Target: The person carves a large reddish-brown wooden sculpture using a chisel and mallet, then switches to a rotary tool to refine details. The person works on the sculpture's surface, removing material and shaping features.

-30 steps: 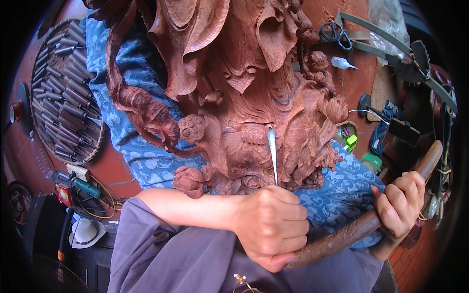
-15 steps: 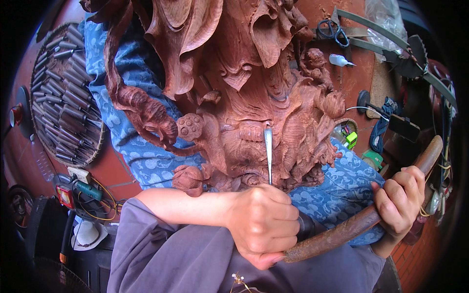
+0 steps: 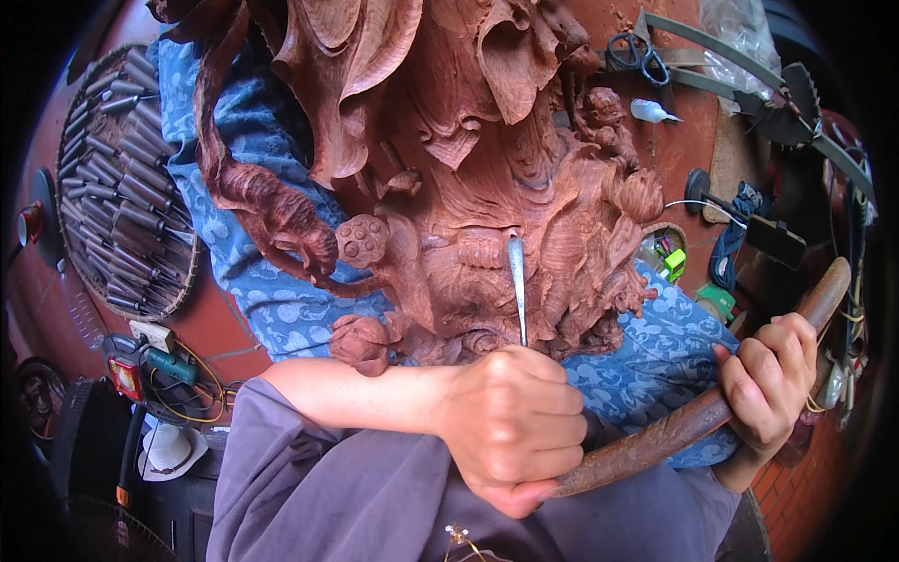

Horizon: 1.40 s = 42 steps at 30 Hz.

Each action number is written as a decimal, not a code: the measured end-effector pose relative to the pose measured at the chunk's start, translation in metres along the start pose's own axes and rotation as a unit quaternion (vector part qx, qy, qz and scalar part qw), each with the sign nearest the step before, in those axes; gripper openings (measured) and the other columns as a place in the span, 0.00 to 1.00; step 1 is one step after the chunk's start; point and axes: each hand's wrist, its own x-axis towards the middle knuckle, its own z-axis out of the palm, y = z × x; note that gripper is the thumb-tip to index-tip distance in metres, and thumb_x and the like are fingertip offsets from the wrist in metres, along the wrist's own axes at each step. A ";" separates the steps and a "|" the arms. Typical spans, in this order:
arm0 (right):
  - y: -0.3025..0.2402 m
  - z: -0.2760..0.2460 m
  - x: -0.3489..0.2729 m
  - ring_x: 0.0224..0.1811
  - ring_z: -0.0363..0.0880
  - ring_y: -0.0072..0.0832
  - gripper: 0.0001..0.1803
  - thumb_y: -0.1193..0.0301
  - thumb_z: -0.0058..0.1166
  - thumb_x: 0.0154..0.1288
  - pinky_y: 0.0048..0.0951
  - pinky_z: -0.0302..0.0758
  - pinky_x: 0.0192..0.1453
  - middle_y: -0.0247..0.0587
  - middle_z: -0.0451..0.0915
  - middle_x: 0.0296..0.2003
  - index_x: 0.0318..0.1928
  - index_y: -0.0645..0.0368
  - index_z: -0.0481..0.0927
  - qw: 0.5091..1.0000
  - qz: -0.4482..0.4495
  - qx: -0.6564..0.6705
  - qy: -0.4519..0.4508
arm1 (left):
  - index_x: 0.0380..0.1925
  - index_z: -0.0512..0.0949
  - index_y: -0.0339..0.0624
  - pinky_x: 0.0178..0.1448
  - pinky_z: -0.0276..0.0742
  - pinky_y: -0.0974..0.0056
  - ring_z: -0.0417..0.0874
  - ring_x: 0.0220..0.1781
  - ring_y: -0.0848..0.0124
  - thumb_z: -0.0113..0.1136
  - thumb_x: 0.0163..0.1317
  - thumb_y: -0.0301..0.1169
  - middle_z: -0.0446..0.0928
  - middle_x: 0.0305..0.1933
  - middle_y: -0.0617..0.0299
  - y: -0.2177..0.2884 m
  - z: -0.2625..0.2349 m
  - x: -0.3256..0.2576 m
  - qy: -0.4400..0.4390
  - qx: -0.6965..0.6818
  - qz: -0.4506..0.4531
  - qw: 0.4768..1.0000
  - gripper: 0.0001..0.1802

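On the far right of the red tiled floor (image 3: 220,323), blue-handled scissors (image 3: 641,58) lie by long grey metal strips (image 3: 716,47), a small white bottle (image 3: 647,110) just nearer and a clear plastic bag (image 3: 744,28) to their right. Nearer on the right are a dark phone-shaped device (image 3: 775,243) and a bright green item (image 3: 673,265). On the left, a round woven basket (image 3: 191,267) holds many dark-handled tools (image 3: 131,201); nearer sit a teal tool (image 3: 171,365), a yellow cable (image 3: 223,400) and a white hat (image 3: 169,448).

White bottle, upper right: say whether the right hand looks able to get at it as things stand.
Probably not at once: the right hand is closed around the curved wooden stick. Nothing seems to cover the white bottle, though it lies well ahead of the hand.
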 end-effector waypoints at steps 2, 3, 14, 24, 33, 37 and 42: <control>0.000 0.000 0.000 0.27 0.71 0.31 0.16 0.73 0.65 0.29 0.39 0.74 0.38 0.33 0.71 0.23 0.25 0.54 0.74 1.000 0.004 0.000 -0.002 | 0.11 0.67 0.47 0.19 0.53 0.68 0.69 0.16 0.73 0.46 0.54 0.39 0.65 0.16 0.67 0.001 0.002 0.002 0.000 0.004 -0.018 1.000 0.16; -0.001 0.001 -0.001 0.27 0.71 0.31 0.16 0.74 0.66 0.30 0.39 0.74 0.38 0.33 0.71 0.22 0.25 0.54 0.74 1.000 0.001 0.004 0.007 | 0.11 0.67 0.47 0.19 0.53 0.68 0.69 0.16 0.73 0.46 0.53 0.39 0.65 0.16 0.67 0.002 0.003 0.003 0.002 0.005 -0.028 1.000 0.15; 0.008 -0.013 -0.028 0.23 0.70 0.34 0.17 0.84 0.63 0.50 0.39 0.71 0.25 0.42 0.70 0.23 0.34 0.59 0.67 0.989 -0.095 -0.055 0.097 | 0.10 0.66 0.48 0.18 0.53 0.66 0.63 0.15 0.72 0.53 0.45 0.38 0.60 0.15 0.68 0.002 0.019 0.019 0.045 0.046 -0.089 0.994 0.12; 0.015 -0.012 -0.030 0.22 0.70 0.36 0.15 0.84 0.60 0.53 0.40 0.70 0.24 0.44 0.70 0.23 0.35 0.60 0.67 0.987 -0.083 0.007 0.135 | 0.12 0.67 0.48 0.18 0.56 0.65 0.63 0.16 0.70 0.55 0.44 0.38 0.61 0.17 0.68 0.001 0.025 0.025 0.063 0.057 -0.112 0.990 0.10; 0.023 -0.006 -0.029 0.21 0.70 0.37 0.15 0.86 0.59 0.52 0.43 0.72 0.26 0.45 0.70 0.21 0.32 0.62 0.65 0.986 -0.072 0.022 0.148 | 0.12 0.67 0.47 0.18 0.57 0.64 0.63 0.15 0.69 0.55 0.43 0.37 0.59 0.16 0.66 0.002 0.023 0.033 0.085 0.045 -0.134 0.986 0.10; 0.028 -0.003 -0.027 0.20 0.70 0.39 0.15 0.85 0.59 0.52 0.44 0.72 0.26 0.46 0.70 0.21 0.31 0.62 0.65 0.986 -0.067 0.053 0.144 | 0.13 0.68 0.47 0.18 0.57 0.63 0.63 0.15 0.68 0.55 0.43 0.36 0.60 0.15 0.66 0.002 0.016 0.036 0.094 0.033 -0.140 0.985 0.09; 0.035 0.005 -0.023 0.19 0.70 0.38 0.14 0.84 0.59 0.51 0.42 0.72 0.26 0.46 0.71 0.20 0.29 0.62 0.64 0.988 -0.037 0.059 0.140 | 0.13 0.69 0.46 0.18 0.59 0.63 0.65 0.15 0.66 0.54 0.42 0.35 0.61 0.15 0.65 0.001 0.013 0.041 0.130 0.000 -0.147 0.981 0.08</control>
